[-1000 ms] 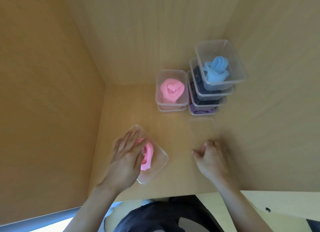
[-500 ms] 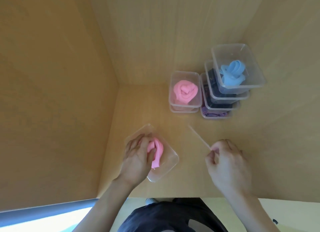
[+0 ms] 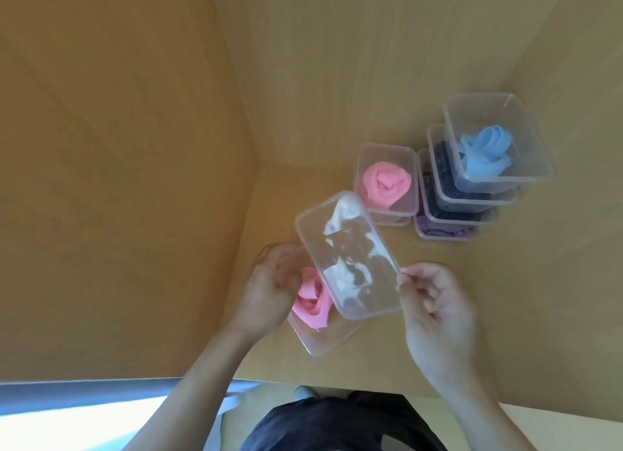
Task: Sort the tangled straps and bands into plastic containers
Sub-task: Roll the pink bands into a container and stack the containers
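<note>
Pink band (image 3: 312, 302) lies rolled in the nearest tub (image 3: 323, 344), at the near left of the wooden shelf (image 3: 505, 298). The left hand (image 3: 269, 288) curls against the band and the tub's left rim; through the blur I cannot tell whether it grips. The right hand (image 3: 435, 309) pinches the right edge of a clear lid (image 3: 347, 255), held tilted just above the tub. Farther back a second tub (image 3: 384, 150) holds another pink roll (image 3: 387, 179). Right of it stands a stack of three tubs: purple bands (image 3: 441, 231) at the bottom, dark bands (image 3: 445, 167) in the middle, a blue band (image 3: 485, 150) on top.
</note>
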### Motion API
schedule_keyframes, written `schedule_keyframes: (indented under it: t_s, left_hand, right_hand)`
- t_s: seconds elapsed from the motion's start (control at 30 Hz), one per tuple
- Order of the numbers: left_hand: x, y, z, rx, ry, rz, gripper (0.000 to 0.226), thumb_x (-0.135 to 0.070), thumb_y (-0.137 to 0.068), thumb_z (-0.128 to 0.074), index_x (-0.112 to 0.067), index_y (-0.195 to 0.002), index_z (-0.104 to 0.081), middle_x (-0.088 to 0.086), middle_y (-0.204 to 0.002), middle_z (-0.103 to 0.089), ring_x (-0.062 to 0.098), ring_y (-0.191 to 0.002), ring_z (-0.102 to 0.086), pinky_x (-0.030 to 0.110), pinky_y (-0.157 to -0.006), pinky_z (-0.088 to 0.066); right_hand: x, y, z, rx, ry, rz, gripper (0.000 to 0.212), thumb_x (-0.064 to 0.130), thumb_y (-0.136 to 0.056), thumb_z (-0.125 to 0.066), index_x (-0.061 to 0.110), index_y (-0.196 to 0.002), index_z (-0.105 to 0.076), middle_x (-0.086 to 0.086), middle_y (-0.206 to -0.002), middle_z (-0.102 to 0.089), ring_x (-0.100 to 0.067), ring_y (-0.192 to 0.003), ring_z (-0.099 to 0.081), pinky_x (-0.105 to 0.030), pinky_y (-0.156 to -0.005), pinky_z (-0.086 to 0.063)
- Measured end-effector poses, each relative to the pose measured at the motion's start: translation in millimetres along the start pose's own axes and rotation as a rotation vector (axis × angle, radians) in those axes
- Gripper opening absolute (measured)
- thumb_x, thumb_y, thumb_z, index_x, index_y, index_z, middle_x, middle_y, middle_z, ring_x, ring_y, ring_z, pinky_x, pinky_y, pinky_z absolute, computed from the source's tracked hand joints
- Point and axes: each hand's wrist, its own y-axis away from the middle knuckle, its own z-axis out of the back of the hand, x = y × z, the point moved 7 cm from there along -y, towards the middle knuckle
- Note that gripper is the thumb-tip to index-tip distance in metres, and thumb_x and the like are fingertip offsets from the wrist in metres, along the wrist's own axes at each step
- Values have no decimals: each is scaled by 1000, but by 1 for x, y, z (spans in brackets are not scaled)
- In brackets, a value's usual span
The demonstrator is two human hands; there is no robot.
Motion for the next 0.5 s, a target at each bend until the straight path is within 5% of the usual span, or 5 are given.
schedule_keyframes:
  t_s: [0.1, 0.17, 0.33, 0.5]
  left_hand:
    - [-2, -2, 16, -53, 431, 52, 45, -18, -74, -56, -22, -118, -65, -2, -107, -71, 11, -93, -65, 21, -81, -51]
    - [3, -3, 25, -127, 512, 93, 32, -11, -87, -57, -18, -116, -68, 2, -92, -69, 12, -79, -64, 19, -69, -51]
    - [37, -2, 30, -298, 380, 249, 11, -13, -99, -63, -18, -98, -73, -8, -71, -69, 7, -62, -57, 20, -61, -48]
    - [56, 10, 28, -333, 177, 221, 22, -7, -92, -68, -29, -94, -67, -14, -71, -60, 6, -64, -53, 15, -63, -46]
  right_hand:
    - [-23, -1, -22, 35, -147, -222, 15, 3, -94, -66, 17, -90, -69, -2, -81, -74, -5, -72, -70, -8, -66, -47]
    - [-38, -1, -37, 61, -197, -306, 13, 2, -94, -66, 13, -90, -70, -4, -76, -74, -6, -67, -70, -10, -62, -48]
    - [-65, 1, -60, 142, -65, -303, 20, -1, -90, -65, 18, -87, -69, 7, -73, -69, -11, -71, -62, -15, -67, -48]
    - [-69, 2, -69, 233, 194, -115, 27, 1, -88, -68, 27, -82, -67, 13, -77, -67, -8, -70, -59, -13, -65, -45]
